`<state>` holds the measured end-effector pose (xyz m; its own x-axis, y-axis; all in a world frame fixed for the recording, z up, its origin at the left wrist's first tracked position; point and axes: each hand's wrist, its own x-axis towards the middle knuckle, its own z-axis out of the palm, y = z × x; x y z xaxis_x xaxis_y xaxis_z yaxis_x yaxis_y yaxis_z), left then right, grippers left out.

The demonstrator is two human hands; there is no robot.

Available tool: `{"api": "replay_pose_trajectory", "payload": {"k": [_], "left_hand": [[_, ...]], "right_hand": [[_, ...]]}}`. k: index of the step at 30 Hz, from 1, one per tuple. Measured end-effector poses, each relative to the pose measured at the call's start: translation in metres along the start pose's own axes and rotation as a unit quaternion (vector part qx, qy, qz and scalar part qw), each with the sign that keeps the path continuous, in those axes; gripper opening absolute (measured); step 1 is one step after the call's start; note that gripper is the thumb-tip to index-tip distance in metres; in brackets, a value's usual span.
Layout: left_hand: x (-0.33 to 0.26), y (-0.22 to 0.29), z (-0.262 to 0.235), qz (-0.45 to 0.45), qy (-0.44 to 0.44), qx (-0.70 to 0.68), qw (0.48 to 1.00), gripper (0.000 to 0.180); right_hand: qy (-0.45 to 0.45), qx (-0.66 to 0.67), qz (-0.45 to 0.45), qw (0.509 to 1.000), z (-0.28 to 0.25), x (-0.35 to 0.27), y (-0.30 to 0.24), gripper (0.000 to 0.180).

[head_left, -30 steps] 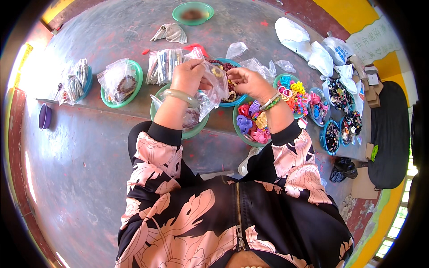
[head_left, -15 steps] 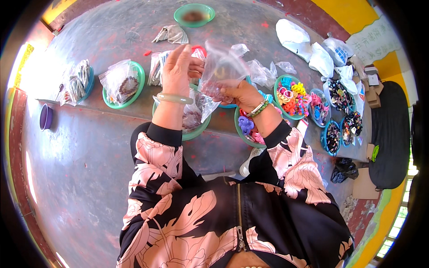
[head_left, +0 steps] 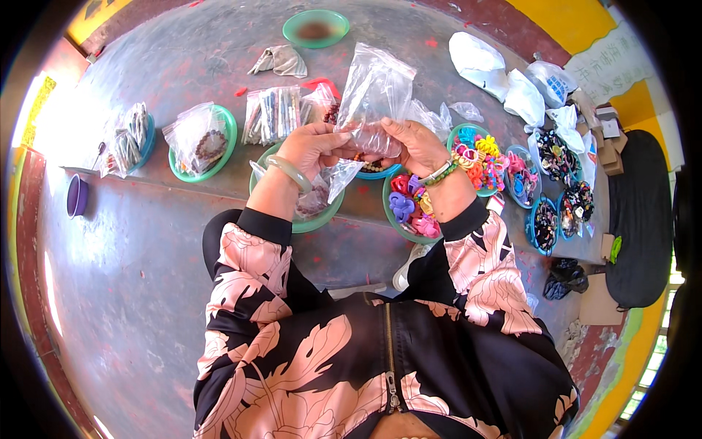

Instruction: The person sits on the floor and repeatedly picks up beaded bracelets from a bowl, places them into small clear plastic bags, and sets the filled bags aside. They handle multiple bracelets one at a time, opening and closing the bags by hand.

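Note:
A clear plastic bag (head_left: 376, 84) stands up between my two hands, its upper part spread and see-through. My left hand (head_left: 316, 150) pinches the bag's lower left side with thumb and fingers. On its lower right side, my right hand (head_left: 418, 145) grips it, thumb in front. Something faintly reddish shows at the bag's bottom, too blurred to name. Below my left hand sits a green basin (head_left: 322, 223) with bagged dark beads (head_left: 314, 201). A blue basin (head_left: 380, 174) with beaded strings is partly hidden behind my hands.
Colourful hair ties (head_left: 413, 206) fill a green basin near my right wrist; more baskets of hair ties (head_left: 479, 157) stand to the right. Leftward are bagged pens (head_left: 272, 115), a basin with a bagged bracelet (head_left: 201, 143) and a purple bowl (head_left: 77, 196). White bags (head_left: 479, 62) lie far right.
My left hand has come down and closed on the bag's lower part. My right hand has shifted slightly right, and the bag now stands upright and flatter.

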<state>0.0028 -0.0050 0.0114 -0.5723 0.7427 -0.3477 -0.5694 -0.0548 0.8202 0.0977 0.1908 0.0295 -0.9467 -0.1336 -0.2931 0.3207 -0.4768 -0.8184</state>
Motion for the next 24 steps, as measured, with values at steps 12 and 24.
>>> {"api": "replay_pose_trajectory", "payload": {"k": [12,24], "left_hand": [[-0.015,0.007,0.002,0.007,-0.033,-0.021,0.999,0.014],[-0.024,-0.016,-0.045,-0.004,0.116,-0.012,0.993,0.016]], "right_hand": [[0.034,-0.018,-0.01,0.999,-0.011,0.011,0.016,0.022],[0.083,-0.114,0.017,0.99,0.006,0.04,0.059,0.022]]}}
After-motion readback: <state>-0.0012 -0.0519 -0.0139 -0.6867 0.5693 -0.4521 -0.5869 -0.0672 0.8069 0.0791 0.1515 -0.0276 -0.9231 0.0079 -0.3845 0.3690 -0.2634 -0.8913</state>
